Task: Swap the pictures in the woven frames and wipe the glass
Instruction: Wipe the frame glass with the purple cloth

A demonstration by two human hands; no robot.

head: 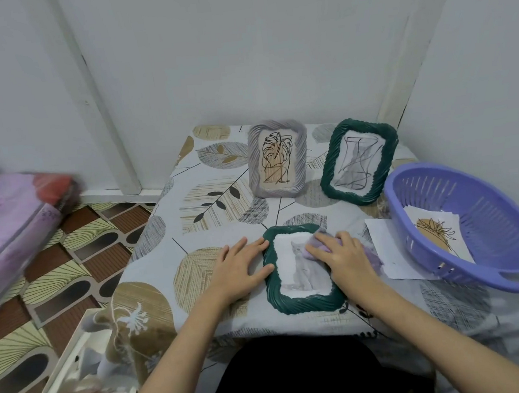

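A dark green woven frame with a ropy, twisted rim [304,300] lies flat at the near middle of the tabletop [166,235], which is covered in a cloth printed with hatched leaves and circles. Under its glass shows a grey cat picture [301,272]. The left hand [240,270] rests flat beside the frame's left edge, fingers straight and spread, the tips touching the rim. The right hand [342,253] presses a soft, crumpled lilac cloth [370,253] onto the glass near the upper right corner, its fingers laid fairly straight over the cloth rather than curled round it.

Farther back stand two more frames, both upright and leaning slightly — a pale grey woven frame [256,164] holding a line drawing of a leaf, and just to its right a second dark green woven frame [331,163] with a scribbled line picture. At the right sits an oval purple slotted plastic basket [512,233], a loose print of a spiky plant [436,232] inside it; a white sheet of paper [388,246] lies partly beneath the basket.
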